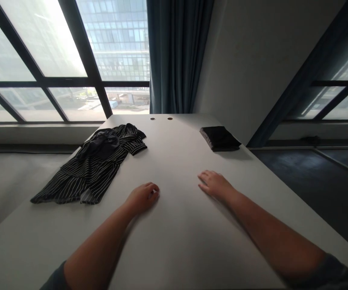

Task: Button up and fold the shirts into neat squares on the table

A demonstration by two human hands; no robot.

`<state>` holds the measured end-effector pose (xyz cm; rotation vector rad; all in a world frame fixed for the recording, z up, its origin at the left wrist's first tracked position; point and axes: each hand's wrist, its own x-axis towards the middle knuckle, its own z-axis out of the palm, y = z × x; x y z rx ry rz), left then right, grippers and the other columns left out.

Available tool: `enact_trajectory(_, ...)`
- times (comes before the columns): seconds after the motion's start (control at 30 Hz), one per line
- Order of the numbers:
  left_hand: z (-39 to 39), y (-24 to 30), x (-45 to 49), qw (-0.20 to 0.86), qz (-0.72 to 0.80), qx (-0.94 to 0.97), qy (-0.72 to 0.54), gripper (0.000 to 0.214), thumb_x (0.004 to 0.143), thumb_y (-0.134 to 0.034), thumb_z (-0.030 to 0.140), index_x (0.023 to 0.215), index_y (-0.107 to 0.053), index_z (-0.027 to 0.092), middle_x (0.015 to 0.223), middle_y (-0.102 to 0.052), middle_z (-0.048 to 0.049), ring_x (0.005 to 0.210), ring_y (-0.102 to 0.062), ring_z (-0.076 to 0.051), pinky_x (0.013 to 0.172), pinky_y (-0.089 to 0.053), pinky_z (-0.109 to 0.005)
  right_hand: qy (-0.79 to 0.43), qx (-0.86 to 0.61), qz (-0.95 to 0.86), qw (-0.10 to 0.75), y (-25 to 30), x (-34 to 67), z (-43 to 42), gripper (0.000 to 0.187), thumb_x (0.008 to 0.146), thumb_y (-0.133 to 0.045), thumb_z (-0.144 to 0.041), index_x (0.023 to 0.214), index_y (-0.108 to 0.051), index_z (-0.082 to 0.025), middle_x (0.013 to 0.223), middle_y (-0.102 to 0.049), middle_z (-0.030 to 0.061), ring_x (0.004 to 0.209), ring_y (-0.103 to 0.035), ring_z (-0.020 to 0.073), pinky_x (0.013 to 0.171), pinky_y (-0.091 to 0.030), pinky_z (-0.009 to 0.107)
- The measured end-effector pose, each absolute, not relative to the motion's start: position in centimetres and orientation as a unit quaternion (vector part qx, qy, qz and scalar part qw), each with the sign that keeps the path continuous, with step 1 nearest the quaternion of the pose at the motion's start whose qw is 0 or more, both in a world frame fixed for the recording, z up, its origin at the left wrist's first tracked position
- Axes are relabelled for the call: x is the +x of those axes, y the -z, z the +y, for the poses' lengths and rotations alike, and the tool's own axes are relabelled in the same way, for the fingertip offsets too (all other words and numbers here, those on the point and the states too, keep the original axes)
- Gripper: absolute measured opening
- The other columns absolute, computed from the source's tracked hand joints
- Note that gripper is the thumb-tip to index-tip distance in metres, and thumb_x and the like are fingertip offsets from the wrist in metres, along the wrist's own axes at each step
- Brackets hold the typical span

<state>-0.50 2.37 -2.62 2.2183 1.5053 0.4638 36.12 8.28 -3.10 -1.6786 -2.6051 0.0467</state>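
Both my hands rest on a white table (176,241). My left hand (143,197) lies near the middle with its fingers curled under loosely, and nothing shows in them. My right hand (214,184) lies flat a little to the right, fingers stretched out toward the left, holding nothing. A crumpled black shirt with thin white stripes (93,163) sprawls on the table's left side, a short way beyond my left hand. A folded dark cloth (220,138) sits at the far right of the table, beyond my right hand.
Two small round holes (161,119) are in the table's far edge. Behind it hang a blue curtain (176,56) and large windows (56,60). The table's right edge drops to a dark floor (312,173).
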Motion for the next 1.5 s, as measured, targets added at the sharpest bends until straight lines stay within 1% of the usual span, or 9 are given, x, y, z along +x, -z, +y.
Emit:
enact_trajectory(0.13, 2.5, 2.4, -0.8, 0.191, 0.551, 0.798, -0.152, 0.024, 0.097, -0.052, 0.035, 0.11, -0.071, 0.027, 0.111, -0.074, -0.0042, 0.098, -0.07, -0.021, 0.088, -0.051, -0.033, -0.081, -0.533, -0.842, 0.029, 5.6, 36.5, 2.9, 0.057, 0.103, -0.048, -0.045, 0.157, -0.052, -0.027, 0.168, -0.04, 0.0108, 0.155, -0.035, 0.0313, 0.127, -0.025, 0.054)
enact_trajectory(0.23, 2.4, 2.5, -0.5, 0.18, 0.547, 0.805, -0.144, 0.025, 0.096, -0.052, 0.034, 0.111, -0.071, 0.027, 0.116, -0.072, -0.0047, 0.099, -0.07, -0.022, 0.088, -0.052, -0.033, -0.111, -0.525, -0.843, 0.034, 5.8, 36.7, 2.3, 0.057, 0.102, -0.048, -0.045, 0.158, -0.051, -0.03, 0.17, -0.036, 0.0081, 0.158, -0.029, 0.0303, 0.129, -0.019, 0.056)
enact_trajectory(0.47, 2.3, 2.6, -0.1, 0.176, 0.526, 0.821, -0.137, 0.025, 0.096, -0.052, 0.032, 0.112, -0.071, 0.027, 0.123, -0.069, -0.0053, 0.104, -0.069, -0.022, 0.092, -0.053, -0.034, -0.111, -0.534, -0.834, 0.085, 5.2, 36.0, 5.1, 0.055, 0.101, -0.049, -0.043, 0.152, -0.058, -0.026, 0.165, -0.045, 0.01, 0.153, -0.039, 0.0267, 0.129, -0.022, 0.052)
enact_trajectory(0.67, 2.4, 2.7, -0.4, 0.177, 0.528, 0.818, -0.144, 0.025, 0.096, -0.052, 0.033, 0.111, -0.072, 0.027, 0.12, -0.071, -0.0059, 0.098, -0.07, -0.021, 0.088, -0.052, -0.032, -0.07, -0.589, -0.798, 0.111, 6.2, 36.7, 5.7, 0.052, 0.099, -0.05, -0.04, 0.148, -0.061, -0.024, 0.161, -0.05, 0.0117, 0.149, -0.045, 0.0297, 0.127, -0.026, 0.057)
enact_trajectory(0.9, 7.0, 1.2, -6.3, 0.131, 0.614, 0.756, -0.185, 0.028, 0.097, -0.05, 0.037, 0.11, -0.071, 0.024, 0.11, -0.075, -0.0066, 0.089, -0.072, -0.021, 0.083, -0.052, -0.032, -0.054, -0.588, -0.797, 0.125, 6.6, 37.1, 6.0, 0.051, 0.1, -0.047, -0.039, 0.146, -0.062, -0.022, 0.158, -0.053, 0.0132, 0.145, -0.048, 0.0302, 0.124, -0.03, 0.056)
enact_trajectory(1.03, 12.2, -0.5, -13.0, 0.043, 0.728, 0.663, -0.167, 0.031, 0.095, -0.052, 0.038, 0.11, -0.073, 0.021, 0.108, -0.075, -0.0097, 0.097, -0.071, -0.027, 0.086, -0.052, -0.035, -0.048, -0.582, -0.8, 0.137, 7.0, 37.3, 6.1, 0.051, 0.098, -0.047, -0.04, 0.143, -0.064, -0.023, 0.156, -0.055, 0.0129, 0.143, -0.05, 0.0304, 0.123, -0.032, 0.055)
enact_trajectory(1.23, 17.4, -1.1, -22.2, -0.044, 0.814, 0.574, -0.081, 0.045, 0.095, -0.054, 0.044, 0.127, -0.073, 0.017, 0.142, -0.057, -0.0229, 0.128, -0.058, -0.04, 0.106, -0.047, -0.049, -0.043, -0.579, -0.8, 0.148, 7.5, 37.5, 6.2, 0.05, 0.097, -0.048, -0.04, 0.141, -0.066, -0.023, 0.154, -0.057, 0.0128, 0.142, -0.052, 0.0322, 0.122, -0.033, 0.058)
enact_trajectory(1.37, 18.8, -0.1, -25.7, -0.033, 0.832, 0.551, -0.049, 0.049, 0.092, -0.06, 0.045, 0.135, -0.071, 0.024, 0.157, -0.046, -0.0207, 0.143, -0.045, -0.045, 0.113, -0.042, -0.056, -0.041, -0.577, -0.801, 0.156, 7.6, 37.7, 6.1, 0.049, 0.096, -0.048, -0.04, 0.139, -0.067, -0.025, 0.152, -0.059, 0.0121, 0.14, -0.053, 0.0325, 0.121, -0.035, 0.058)
enact_trajectory(1.5, 20.2, 0.8, -27.5, -0.024, 0.824, 0.563, -0.052, 0.057, 0.091, -0.064, 0.04, 0.147, -0.061, 0.032, 0.164, -0.041, -0.017, 0.15, -0.039, -0.044, 0.117, -0.039, -0.056, -0.042, -0.577, -0.8, 0.16, 7.6, 37.8, 6.1, 0.048, 0.096, -0.049, -0.041, 0.138, -0.068, -0.027, 0.152, -0.059, 0.0111, 0.14, -0.054, 0.033, 0.121, -0.036, 0.059)
